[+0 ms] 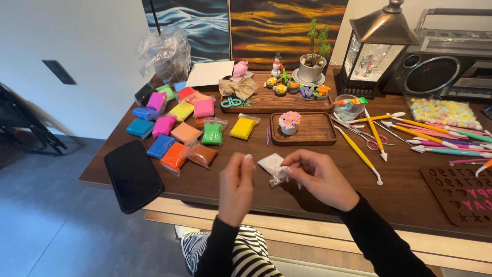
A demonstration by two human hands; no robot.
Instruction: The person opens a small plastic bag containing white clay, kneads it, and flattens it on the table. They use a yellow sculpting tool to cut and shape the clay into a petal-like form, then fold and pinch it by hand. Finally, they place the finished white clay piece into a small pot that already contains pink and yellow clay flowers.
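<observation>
**White clay packet in hand**

Right hand (pixel 315 177) fingers pinch small clear packet of white clay (pixel 277 172), held above table (pixel 400 192) front edge. Left hand (pixel 237 187) fingertips pinched together, contents unclear. Coloured clay packets (pixel 177 125) lie left; black phone (pixel 133 175) near edge.

Dark wood table (pixel 405 197) carries everything. Just beyond the hands: white clay pack (pixel 270 163). Left of them: black phone (pixel 132 175) at the edge, then coloured clay packs (pixel 177 123). Further back: small tray (pixel 303 129), long tray (pixel 277 95), white paper (pixel 209 73), plastic bag (pixel 165 51). Right of the hands: modelling tools (pixel 405 131), scissors (pixel 366 137), brown mould (pixel 461 194), pompom bag (pixel 443 112), clear cup (pixel 348 107), lantern (pixel 376 48), radio (pixel 446 61).
</observation>
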